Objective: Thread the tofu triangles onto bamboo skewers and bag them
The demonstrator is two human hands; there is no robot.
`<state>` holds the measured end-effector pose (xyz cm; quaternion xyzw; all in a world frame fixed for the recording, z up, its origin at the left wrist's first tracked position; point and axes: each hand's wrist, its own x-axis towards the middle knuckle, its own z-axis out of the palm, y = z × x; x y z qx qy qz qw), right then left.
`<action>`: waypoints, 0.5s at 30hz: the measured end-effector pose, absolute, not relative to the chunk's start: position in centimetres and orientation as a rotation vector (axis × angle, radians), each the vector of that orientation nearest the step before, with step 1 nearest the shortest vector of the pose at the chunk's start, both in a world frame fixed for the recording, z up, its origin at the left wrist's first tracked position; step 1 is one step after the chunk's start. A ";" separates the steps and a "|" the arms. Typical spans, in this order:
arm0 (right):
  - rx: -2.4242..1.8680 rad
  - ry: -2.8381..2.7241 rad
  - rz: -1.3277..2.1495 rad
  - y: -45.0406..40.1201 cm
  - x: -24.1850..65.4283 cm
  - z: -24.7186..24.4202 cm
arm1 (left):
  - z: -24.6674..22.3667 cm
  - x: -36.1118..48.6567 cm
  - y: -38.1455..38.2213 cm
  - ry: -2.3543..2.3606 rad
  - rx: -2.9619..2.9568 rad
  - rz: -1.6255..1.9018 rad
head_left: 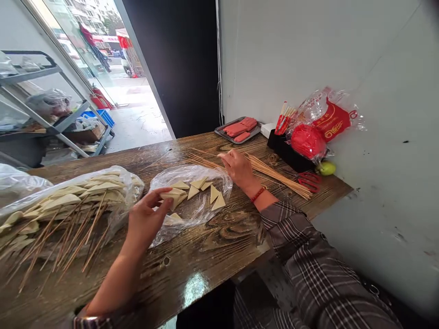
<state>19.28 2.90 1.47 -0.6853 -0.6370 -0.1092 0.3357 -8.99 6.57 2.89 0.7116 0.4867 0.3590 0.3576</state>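
My left hand (149,214) grips a small stack of pale triangular tofu-like slices (175,196) between thumb and fingers. More loose triangles (215,197) lie beside it on a clear plastic bag (195,218) spread on the table. Over the far right of that bag, my right hand (238,168) is closed in a pinch. A thin bamboo skewer (207,156) runs leftward from its fingertips, though the grip itself is partly hidden. Behind and right of this hand lie loose bamboo skewers (279,176). To the left, skewered triangles (73,196) are heaped on plastic, sticks pointing towards me.
At the wooden table's (219,242) back stands a tray (244,138) of pinkish-red meat-like sticks (240,128). Right of it are a black box (288,151), a red packet (329,121), red-handled scissors (309,182) and a yellow-green object (327,168). A shelf trolley (58,128) stands near the doorway.
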 end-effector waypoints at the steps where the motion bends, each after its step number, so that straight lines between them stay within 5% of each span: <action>1: -1.680 -1.655 -0.239 2.8 18.5 1.5 | 2.9 -9.0 6.5 1.319 1.926 0.908; 8: -1.244 -1.494 0.179 1.8 14.2 2.4 | 2.5 -9.7 7.1 1.388 2.038 0.989; 15: -1.175 -1.290 0.960 1.1 12.9 1.0 | 0.6 -9.4 7.4 1.254 2.042 0.956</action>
